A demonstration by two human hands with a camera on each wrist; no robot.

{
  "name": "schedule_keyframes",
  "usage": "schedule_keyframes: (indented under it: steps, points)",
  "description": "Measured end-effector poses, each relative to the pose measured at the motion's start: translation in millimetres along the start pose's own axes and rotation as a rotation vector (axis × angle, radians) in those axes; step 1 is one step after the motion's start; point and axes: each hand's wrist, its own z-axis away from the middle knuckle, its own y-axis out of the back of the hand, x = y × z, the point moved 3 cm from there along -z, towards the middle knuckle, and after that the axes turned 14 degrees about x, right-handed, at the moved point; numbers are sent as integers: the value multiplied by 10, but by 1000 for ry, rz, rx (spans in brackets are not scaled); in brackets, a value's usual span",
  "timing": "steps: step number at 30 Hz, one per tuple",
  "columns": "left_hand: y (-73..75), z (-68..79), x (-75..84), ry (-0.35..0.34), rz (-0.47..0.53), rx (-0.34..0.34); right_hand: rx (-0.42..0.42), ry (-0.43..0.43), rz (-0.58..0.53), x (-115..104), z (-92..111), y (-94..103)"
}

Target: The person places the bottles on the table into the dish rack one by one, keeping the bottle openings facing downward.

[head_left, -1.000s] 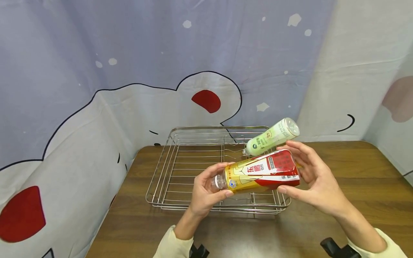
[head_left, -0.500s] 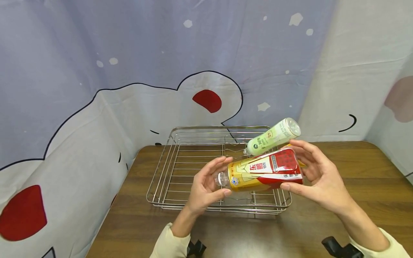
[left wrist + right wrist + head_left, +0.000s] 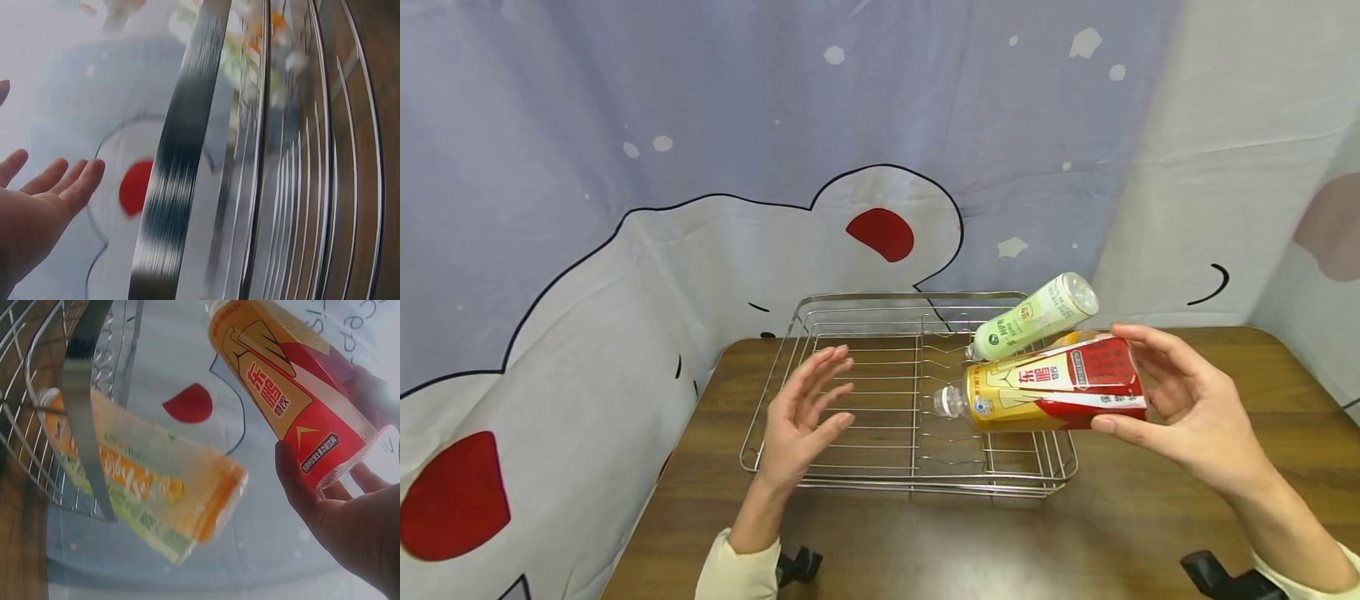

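A yellow and red drink bottle (image 3: 1052, 387) lies almost level above the right part of a wire dish rack (image 3: 850, 481), its clear neck to the left. My right hand (image 3: 1206, 408) grips it near the base, thumb in front and fingers behind, as the right wrist view shows with the same bottle (image 3: 281, 394). Over the rack's left part, my left hand (image 3: 801, 421) is apart from the bottle, fingers spread and holding nothing. In the left wrist view the left hand (image 3: 37, 206) shows beside the rack's flat metal rim (image 3: 178, 162).
A pale green bottle (image 3: 1033, 317) leans neck down in the rack's back right. Beside it leans an orange-labelled bottle (image 3: 144, 469), mostly hidden in the head view. The rack stands on a brown wooden table (image 3: 955, 542), with a printed curtain (image 3: 737, 108) behind.
My left hand has let go of the bottle's neck and moved left. The right hand has carried the bottle a little to the right.
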Motion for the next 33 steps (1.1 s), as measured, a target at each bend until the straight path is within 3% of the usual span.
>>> schedule_keyframes:
  steps: [6, 9, 13, 22, 28, 33]
  points:
    - [560, 49, 131, -28, -200, 129, 15, -40, 34, -48, 25, 180]
    - [821, 117, 164, -1, -251, 202, 21, -45, 42, -60, 47, 256]
    - [1046, 234, 173, 51, -287, 273, 43, -48, 57, -75, 64, 328]
    - [1209, 403, 92, 133, -311, 348, 93, -47, 26, -92, 76, 458]
    - [1229, 492, -33, 214, -389, 321, 95, -59, 55, -54, 105, 517]
    - [1208, 542, -139, 290, -458, 296, 79, -62, 155, -41, 131, 511]
